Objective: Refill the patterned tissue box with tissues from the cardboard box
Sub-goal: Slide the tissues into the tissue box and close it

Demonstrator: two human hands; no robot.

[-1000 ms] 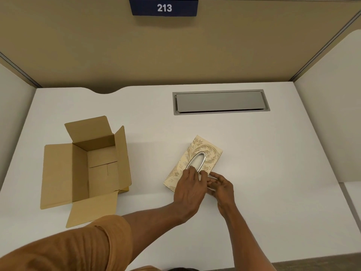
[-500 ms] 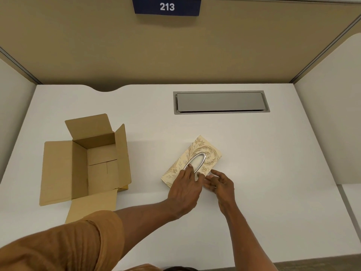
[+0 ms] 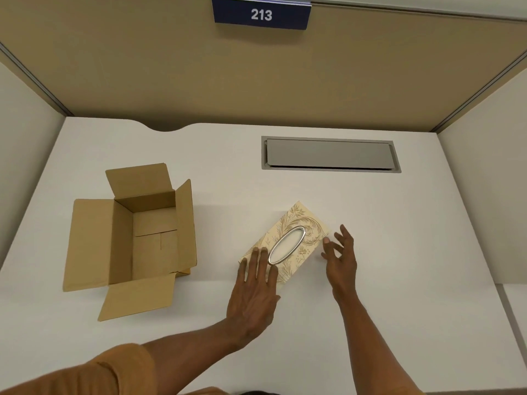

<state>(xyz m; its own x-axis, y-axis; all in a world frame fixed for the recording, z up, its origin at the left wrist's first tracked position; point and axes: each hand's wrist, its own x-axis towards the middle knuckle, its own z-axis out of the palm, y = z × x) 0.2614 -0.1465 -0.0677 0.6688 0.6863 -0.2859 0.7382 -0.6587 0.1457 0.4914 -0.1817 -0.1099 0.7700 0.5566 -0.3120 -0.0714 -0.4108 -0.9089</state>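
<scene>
Nearest the camera, an orange sleeve [image 3: 94, 372] covers the left upper arm, and both bare forearms reach forward over the white bench [image 3: 399, 238]. The left hand [image 3: 253, 295] lies palm down with its fingers spread flat; the fingertips [image 3: 258, 253] rest on the near end of the patterned tissue box [image 3: 291, 240], just beside the near tip of its oval opening [image 3: 286, 245], so this grip is released, pressing rather than clasping. The right hand [image 3: 340, 259] is open too, its fingers splayed and apart, and it sits just beside the box's right long side; whether a fingertip touches the box edge cannot be told. The tissue box lies flat on the bench between the two hands, turned diagonally, with its near end toward the left hand and its far corner pointing away to the right. Its silver-rimmed oval opening faces up and shows a pale surface inside. Well apart to the left stands the cardboard box [image 3: 148, 238], all four flaps folded outward, its brown floor visible. Farther back, a grey cable hatch [image 3: 330, 153] is set into the bench. Beyond that, a tan partition [image 3: 256, 75] carries a blue sign [image 3: 261, 14] reading 213.
</scene>
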